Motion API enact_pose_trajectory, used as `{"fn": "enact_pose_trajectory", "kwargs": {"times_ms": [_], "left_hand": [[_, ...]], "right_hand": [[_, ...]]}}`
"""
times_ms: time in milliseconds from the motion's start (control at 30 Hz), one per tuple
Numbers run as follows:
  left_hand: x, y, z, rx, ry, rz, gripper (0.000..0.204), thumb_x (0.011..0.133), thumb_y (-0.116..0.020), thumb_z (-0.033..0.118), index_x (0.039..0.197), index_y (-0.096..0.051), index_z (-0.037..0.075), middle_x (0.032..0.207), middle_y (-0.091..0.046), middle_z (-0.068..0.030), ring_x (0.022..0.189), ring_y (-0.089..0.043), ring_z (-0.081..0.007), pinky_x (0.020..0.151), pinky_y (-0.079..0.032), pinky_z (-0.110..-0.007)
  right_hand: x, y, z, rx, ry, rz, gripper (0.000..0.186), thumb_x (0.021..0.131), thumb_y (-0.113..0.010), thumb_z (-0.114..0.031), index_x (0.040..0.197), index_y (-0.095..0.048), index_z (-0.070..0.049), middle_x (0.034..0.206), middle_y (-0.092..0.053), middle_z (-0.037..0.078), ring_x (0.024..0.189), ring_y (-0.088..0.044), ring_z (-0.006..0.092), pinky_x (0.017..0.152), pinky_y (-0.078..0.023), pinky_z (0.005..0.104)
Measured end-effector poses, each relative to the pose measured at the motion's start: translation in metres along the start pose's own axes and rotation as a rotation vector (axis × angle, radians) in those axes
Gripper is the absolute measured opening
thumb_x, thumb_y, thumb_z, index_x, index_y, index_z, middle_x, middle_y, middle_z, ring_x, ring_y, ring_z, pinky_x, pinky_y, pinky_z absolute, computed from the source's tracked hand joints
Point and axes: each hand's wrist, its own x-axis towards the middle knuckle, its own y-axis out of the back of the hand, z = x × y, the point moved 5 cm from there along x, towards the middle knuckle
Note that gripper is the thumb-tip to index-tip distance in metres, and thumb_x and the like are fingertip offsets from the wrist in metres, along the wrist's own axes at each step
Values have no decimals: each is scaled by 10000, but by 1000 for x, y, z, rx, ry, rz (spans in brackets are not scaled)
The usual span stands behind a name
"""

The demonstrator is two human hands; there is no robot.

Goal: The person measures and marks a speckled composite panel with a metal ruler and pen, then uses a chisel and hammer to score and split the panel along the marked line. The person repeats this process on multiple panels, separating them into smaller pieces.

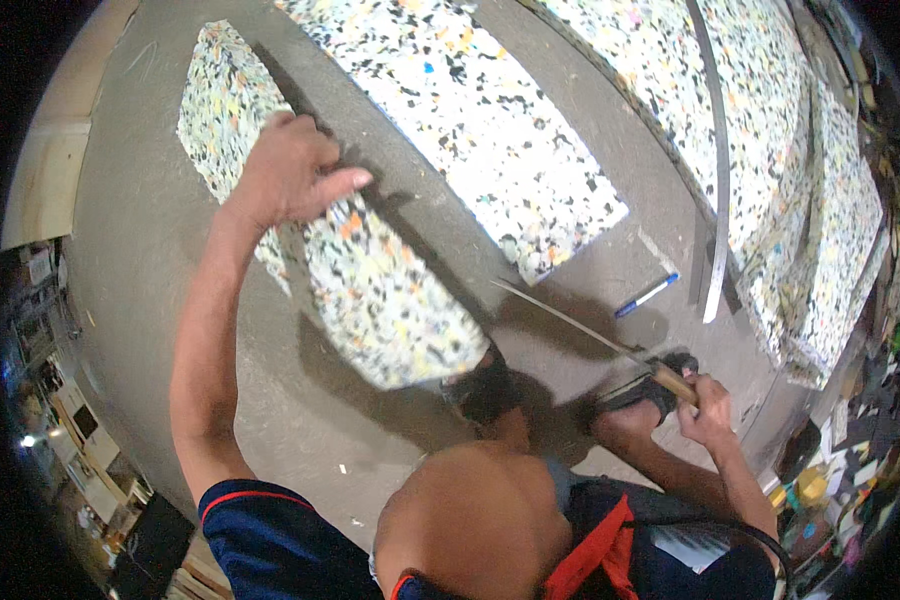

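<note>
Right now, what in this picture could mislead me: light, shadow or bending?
In the head view, the middle foam sheet looks almost washed out near its lower end; soft shadow darkens the floor around the wood-handled blade; the metal strip looks bowed, probably lens distortion; scraps toward the right rim are indistinct; corners go black.

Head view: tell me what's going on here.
A person's left hand grips some speckled foam by its edge. The right hand holds a long, thin-bladed tool by its wooden handle, the blade pointing away from the body. Another speckled panel lies on the floor between that foam and larger sheets at the right. A blue-and-white pen lies near the panel's closer end.
</note>
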Motion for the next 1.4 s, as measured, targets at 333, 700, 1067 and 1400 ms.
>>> {"fn": "enact_pose_trajectory", "kwargs": {"times_ms": [333, 700, 1067, 1400], "left_hand": [[7, -101, 0, -618, 658, 492, 516, 937, -696, 456, 1078, -739, -38, 1005, -744, -226, 901, -708, -369, 832, -534, -462], [79, -116, 33, -1797, 687, 441, 585, 917, -780, 408, 1268, -560, -5, 970, -651, -54, 694, -603, -97, 555, -469, -245], [76, 39, 162, -1560, 75, 328, 762, 922, -740, 210, 1527, -353, -44, 1338, -577, -154, 1149, -562, -210, 996, -469, -387], [152, 173, 221, -981, -122, 7, 534, 860, -760, 143, 1353, -618, -5, 1094, -684, -110, 965, -618, -186, 864, -513, -353]], "right_hand": [[252, 23, -43, 128, -398, 201, 497, 900, -721, -325, 1283, -591, -36, 1176, -662, 220, 1056, -649, 422, 907, -526, 499], [365, 5, -142, 169, -92, 327, 827, 868, -727, -540, 1393, -527, 67, 1255, -633, 291, 1200, -597, 425, 1008, -489, 503], [241, 224, -121, 445, -230, 385, 858, 682, -908, -497, 1268, -599, 47, 1078, -731, 234, 999, -728, 333, 895, -578, 406], [50, 331, 191, 40, -917, 597, 1038, 759, -753, -742, 1321, -585, 115, 1254, -656, 325, 1172, -655, 417, 1025, -510, 478]]}}
